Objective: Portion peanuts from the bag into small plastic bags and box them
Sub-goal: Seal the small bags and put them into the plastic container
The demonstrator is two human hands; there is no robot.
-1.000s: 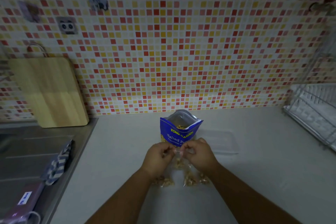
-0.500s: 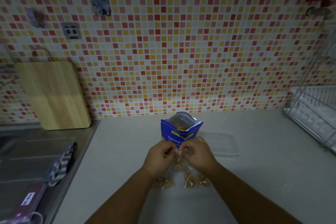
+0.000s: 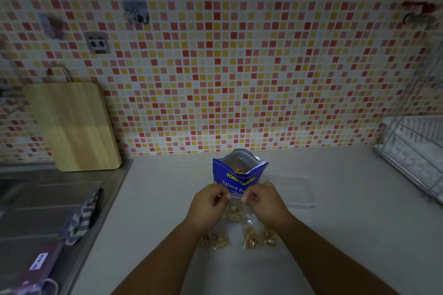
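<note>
On the blue peanut bag, standing open on the desk, the brand "TONG GARDEN" is being shown in yellow capitals across the front, just below the torn mouth. Beneath that line, "Salted P" is being displayed in pale letters, the remainder of the word being covered by the hands in front of the bag. Smaller print lower on the bag cannot be read. Far to the left of the bag, a white label with blue marks is being shown on a purple packet, but its marks are too blurred to be read.
</note>
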